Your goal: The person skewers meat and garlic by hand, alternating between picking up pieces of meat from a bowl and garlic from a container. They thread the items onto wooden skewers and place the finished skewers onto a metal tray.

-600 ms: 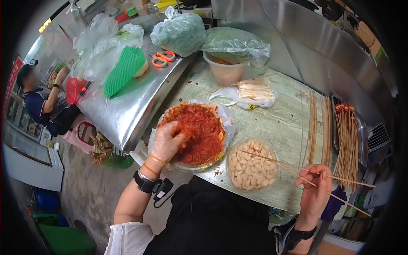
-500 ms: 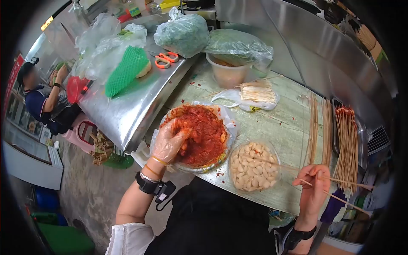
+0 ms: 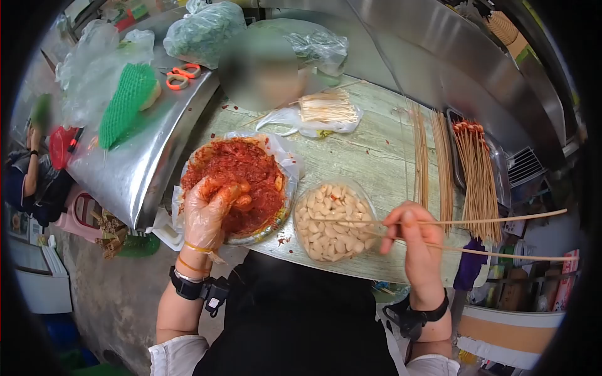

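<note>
My left hand, in a clear glove stained red, is at the front edge of a lined bowl of chunky red paste. Its fingers are curled together over the paste, and whatever they may hold is hidden. My right hand is bare and pinches two long thin wooden skewers. Their left ends reach over a clear tub of peeled garlic cloves, which stands between my two hands, right of the bowl.
Long skewers lie at the right beside a tray of red-tipped skewers. White sticks rest on a bag behind. Orange scissors and green netting lie on the steel counter. Another person is at far left.
The view has shifted, so the table items appear further left. The two skewers in my right hand now lie nearer to level, with their left ends over the garlic tub.
</note>
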{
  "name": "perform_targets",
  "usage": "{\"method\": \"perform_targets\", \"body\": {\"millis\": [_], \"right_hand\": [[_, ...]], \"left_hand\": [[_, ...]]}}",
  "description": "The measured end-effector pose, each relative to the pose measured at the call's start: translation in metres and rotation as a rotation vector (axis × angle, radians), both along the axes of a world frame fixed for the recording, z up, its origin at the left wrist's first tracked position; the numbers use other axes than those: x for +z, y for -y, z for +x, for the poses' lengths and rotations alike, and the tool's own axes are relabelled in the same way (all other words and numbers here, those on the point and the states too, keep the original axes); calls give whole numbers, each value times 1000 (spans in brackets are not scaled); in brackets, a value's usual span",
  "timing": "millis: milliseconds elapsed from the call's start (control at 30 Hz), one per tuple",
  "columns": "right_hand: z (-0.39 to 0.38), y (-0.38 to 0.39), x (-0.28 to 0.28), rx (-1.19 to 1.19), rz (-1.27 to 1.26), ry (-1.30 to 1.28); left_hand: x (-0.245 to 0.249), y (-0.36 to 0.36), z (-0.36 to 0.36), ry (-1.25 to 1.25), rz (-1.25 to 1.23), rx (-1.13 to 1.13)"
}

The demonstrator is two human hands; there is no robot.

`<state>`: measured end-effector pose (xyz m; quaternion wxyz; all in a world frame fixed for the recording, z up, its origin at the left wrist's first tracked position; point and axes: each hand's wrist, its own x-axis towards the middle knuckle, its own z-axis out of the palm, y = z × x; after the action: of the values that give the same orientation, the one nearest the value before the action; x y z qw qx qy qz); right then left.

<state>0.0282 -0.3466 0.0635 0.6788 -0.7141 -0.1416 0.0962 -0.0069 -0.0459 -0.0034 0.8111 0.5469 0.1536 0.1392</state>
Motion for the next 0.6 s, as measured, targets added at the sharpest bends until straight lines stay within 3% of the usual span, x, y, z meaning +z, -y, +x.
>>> {"method": "perform_targets", "body": {"millis": [200, 267, 333, 400, 500, 600], "right_hand": [[9, -41, -20, 199, 1, -126], [13, -40, -20, 217, -110, -39], [14, -33, -16, 239, -223, 46], [13, -12, 1, 104, 3, -94], [7, 8, 13, -57, 8, -82], [-2, 26, 10, -106, -25, -33]], "left_hand": [[-8, -1, -3, 43, -82, -57], [-7, 0, -3, 71, 216, -48], [-4, 2, -3, 68, 258, -21], [-1, 3, -1, 77, 320, 13], [3, 1, 0, 79, 470, 17], [-13, -6, -2, 33, 347, 61]]}}
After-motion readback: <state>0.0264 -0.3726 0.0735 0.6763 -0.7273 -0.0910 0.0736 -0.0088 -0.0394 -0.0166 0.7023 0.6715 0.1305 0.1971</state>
